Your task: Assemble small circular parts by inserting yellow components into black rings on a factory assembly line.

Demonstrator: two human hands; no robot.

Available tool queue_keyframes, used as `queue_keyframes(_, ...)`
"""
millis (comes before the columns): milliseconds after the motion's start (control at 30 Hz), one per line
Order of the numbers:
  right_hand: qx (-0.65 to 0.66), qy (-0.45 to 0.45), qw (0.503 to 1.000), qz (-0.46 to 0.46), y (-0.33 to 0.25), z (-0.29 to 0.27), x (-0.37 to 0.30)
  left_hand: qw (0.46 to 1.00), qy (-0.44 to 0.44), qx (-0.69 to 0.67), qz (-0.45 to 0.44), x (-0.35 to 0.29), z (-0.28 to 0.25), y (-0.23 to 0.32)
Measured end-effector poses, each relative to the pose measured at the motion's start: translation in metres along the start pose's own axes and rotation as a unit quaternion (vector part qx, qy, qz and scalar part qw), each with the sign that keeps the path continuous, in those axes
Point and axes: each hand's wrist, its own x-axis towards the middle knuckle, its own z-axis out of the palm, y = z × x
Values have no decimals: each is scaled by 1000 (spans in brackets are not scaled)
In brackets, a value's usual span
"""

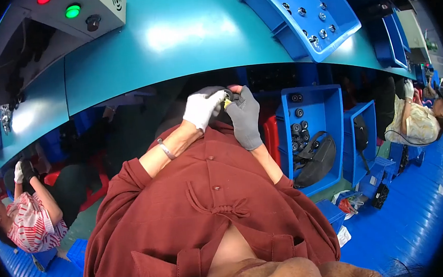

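Observation:
Close in front of my body, below the bench edge, my two gloved hands meet. My left hand [203,108], in a white glove, is closed with its fingertips at a small dark part with a yellow bit [227,102]. Fingers of my right hand [246,117], in a grey glove, are closed on the same part from the other side. Most of the part is hidden by the fingers, so its kind cannot be made out.
A blue bin [340,139] at my right holds several black round parts [298,135] and a black bag [317,159]. On the green bench [182,32] stands a blue tray [298,23] with shiny small parts. A control box [112,6] is far left; co-workers sit at both sides.

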Motion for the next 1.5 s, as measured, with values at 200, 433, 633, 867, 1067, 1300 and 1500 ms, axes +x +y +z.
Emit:
queue_keyframes(200,4,-34,999,11,3,-2,3,981,-76,-130,-120,13,-19,-17)
queue_keyframes(433,118,-73,984,108,6,-18,4,997,-24,68,-28,3,-8,3)
queue_keyframes(633,53,-50,997,9,2,-15,0,998,-49,17,35,6,-9,-12)
queue_keyframes(867,-68,-73,993,-61,4,-24,9,998,-53,40,-2,2,-6,-4)
queue_keyframes(1067,-65,-96,992,-53,18,-25,6,997,-34,21,-60,8,-13,-17)
queue_keyframes(1300,6,-94,996,-1,16,-26,6,996,-28,-28,-83,0,-8,-4)
queue_keyframes(1500,57,-70,996,13,17,-27,7,993,-63,-36,-98,-5,-14,3)
